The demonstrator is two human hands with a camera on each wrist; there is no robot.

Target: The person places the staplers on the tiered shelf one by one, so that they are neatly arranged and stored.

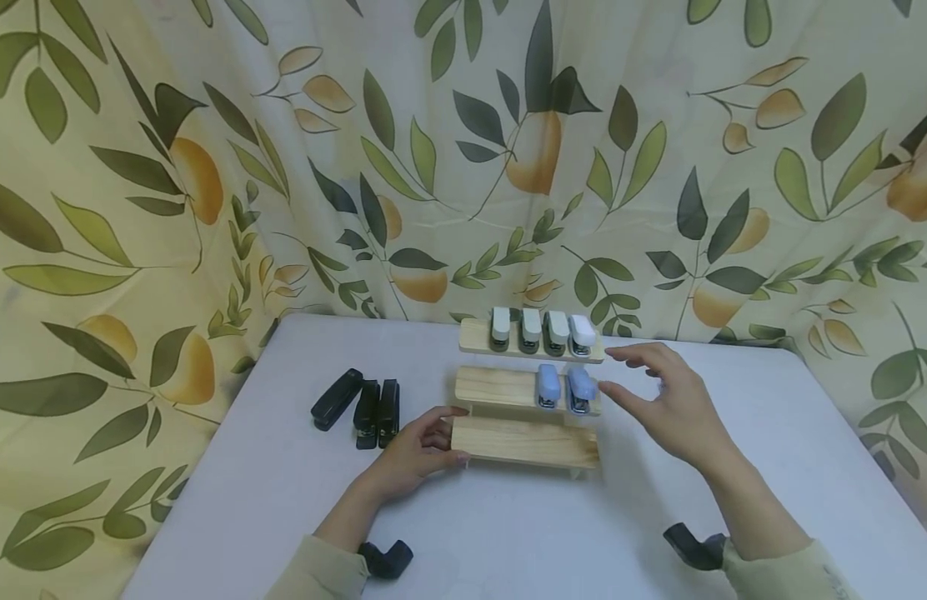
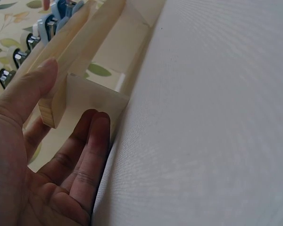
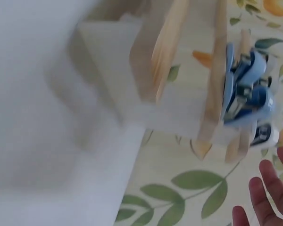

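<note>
Staplers [image 1: 581, 383]: nine in sight, six of them up on a three-tier wooden stand [image 1: 493, 433], which sits on a white table [image 1: 508, 542]. Top tier [image 1: 474, 335]: four pale staplers [image 1: 531, 321] in a row. Middle tier [image 1: 497, 386]: two blue staplers [image 1: 548, 383] at the right end, bare wood to their left. Lowest tier [image 1: 546, 446]: no stapler seen on it. Three black staplers [image 1: 367, 412] lie on the table left of the stand, two side by side, the third slanted. Left hand [image 1: 411, 458] grasps the left end of the lowest tier, thumb against the wood, other fingers curved below by the side panel [image 2: 96, 92]. Right hand [image 1: 669, 400] released, gripping nothing, its thumb tip just beside the outer blue stapler (touching or not, I cannot tell). Progress, by my reading: pale and blue groups are placed, one colour to a tier; the black three are what is left off the stand. Looks like roughly two thirds done, going by the count.
</note>
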